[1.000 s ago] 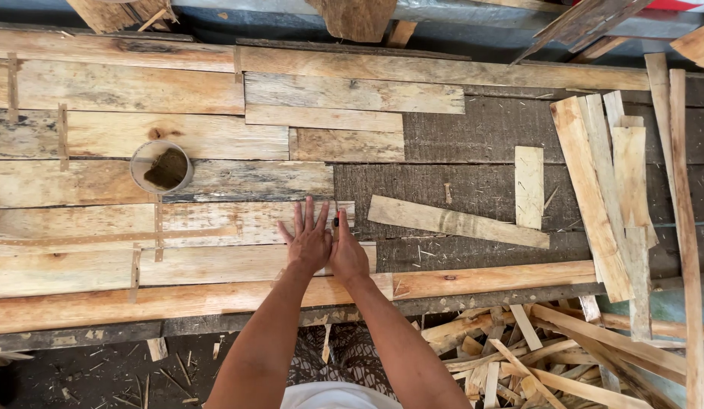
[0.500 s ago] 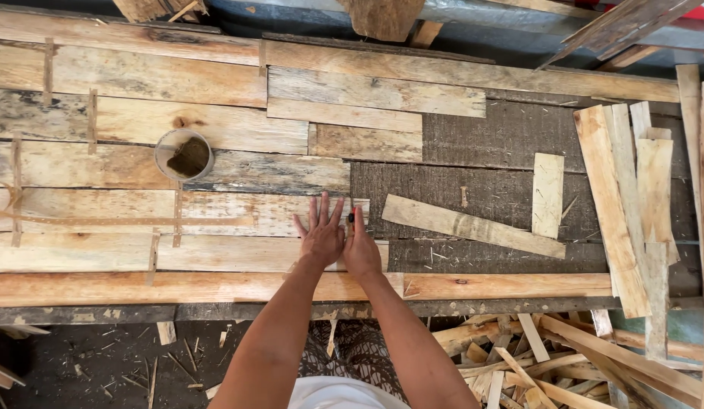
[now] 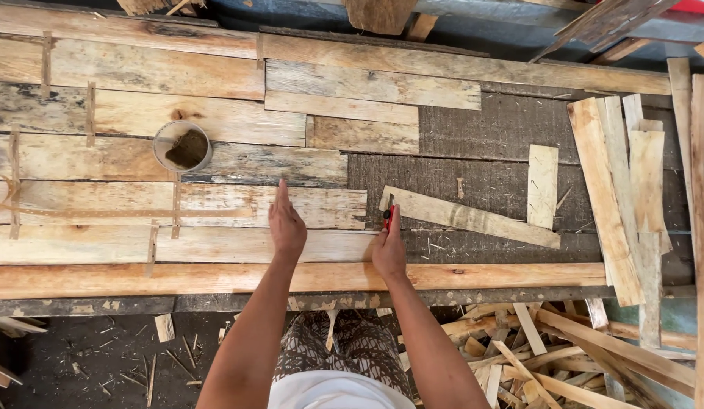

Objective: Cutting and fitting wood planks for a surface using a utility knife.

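Two bare hands over a bench of pale wooden boards, viewed from the head camera.

- Left hand (image 3: pixel 286 224): open, fingers together and straight, laid flat on the light plank (image 3: pixel 215 245), fingertips reaching onto the board above it (image 3: pixel 238 204).
- Right hand (image 3: pixel 388 250): closed around a small red-and-black tool (image 3: pixel 387 216), kind not discernible; tool tip at the right end of the light plank, just beside the near end of a slanted loose strip (image 3: pixel 473 218).
- Light plank: second row from the near edge, running left to right, right end under the right hand.
- Long reddish board (image 3: pixel 481 276): along the near edge of the bench, beneath both wrists.
- Round tin (image 3: pixel 182 147): up and to the left of the left hand, well apart from it, holding something dark; contents unclear.
- Dark bare worktop (image 3: pixel 503 129): exposed on the right half, uncovered by boards.
- Short upright offcut (image 3: pixel 542 186): on the dark worktop, right of the slanted strip.
- Stack of long planks (image 3: pixel 625 182): at the far right, lying roughly front to back, some overhanging the near edge.
- Heap of thin scrap strips (image 3: pixel 564 356): on the ground at lower right.
- Thin cross battens (image 3: pixel 90 113): over the boards at the left.
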